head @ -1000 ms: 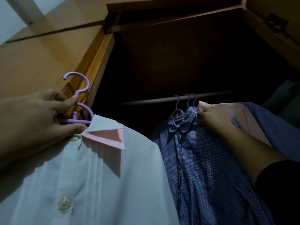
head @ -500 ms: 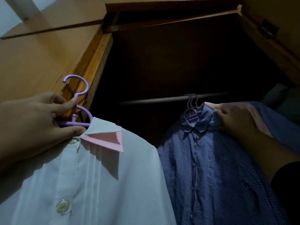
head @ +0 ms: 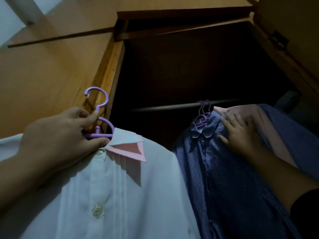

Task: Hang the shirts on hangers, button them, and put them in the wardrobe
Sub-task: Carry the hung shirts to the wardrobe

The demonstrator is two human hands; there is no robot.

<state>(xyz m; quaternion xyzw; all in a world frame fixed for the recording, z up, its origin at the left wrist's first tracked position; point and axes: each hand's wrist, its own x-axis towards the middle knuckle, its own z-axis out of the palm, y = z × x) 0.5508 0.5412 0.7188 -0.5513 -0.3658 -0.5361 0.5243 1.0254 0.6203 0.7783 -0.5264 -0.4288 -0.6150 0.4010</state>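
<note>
Left hand (head: 58, 137) grips one purple hanger (head: 100, 125) bearing one white shirt (head: 120, 195); right hand (head: 241, 133) spread on one checked shirt (head: 215, 178).

Dim light is falling on orange-brown wooden panelling (head: 51, 69); a pale wall (head: 10, 18) is showing at upper left, a metal hinge (head: 278, 40) at upper right.
</note>
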